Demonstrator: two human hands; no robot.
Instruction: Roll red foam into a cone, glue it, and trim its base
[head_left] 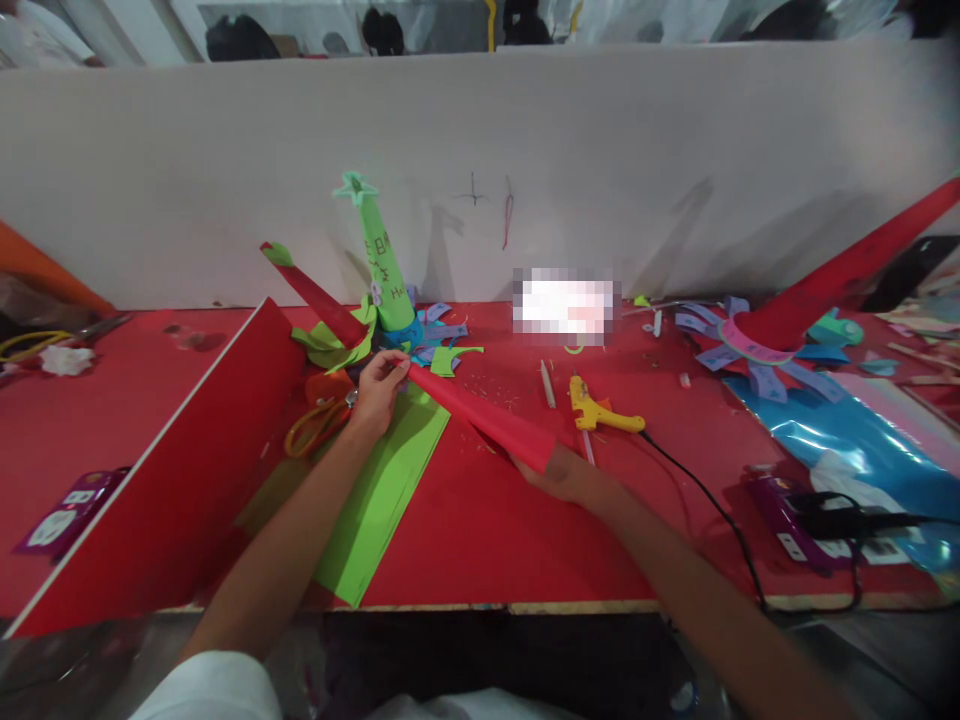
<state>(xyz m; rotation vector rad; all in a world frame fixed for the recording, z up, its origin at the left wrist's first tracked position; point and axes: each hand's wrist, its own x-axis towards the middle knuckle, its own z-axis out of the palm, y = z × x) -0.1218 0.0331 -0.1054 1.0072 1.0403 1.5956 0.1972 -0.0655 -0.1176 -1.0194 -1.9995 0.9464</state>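
Note:
A rolled red paper cone [487, 415] slants across the middle of the red table, between my hands. My left hand [377, 390] pinches its narrow tip between thumb and fingers. At the wide end, my right hand [562, 475] holds the cone, with some fingers hidden beneath or inside the paper. Below my left hand lie green paper sheets [382, 490]. Scissors with orange handles [306, 428] rest beside my left wrist. A yellow glue gun [604, 412] lies beyond my right hand, its black cord trailing right.
Behind my left hand stand a green paper cone [386, 265] and a red one with a green tip [319, 300]. A larger red cone [832, 265] leans at right. A red upright board [172, 470] divides the left side. A white partition [300, 150] runs along the back.

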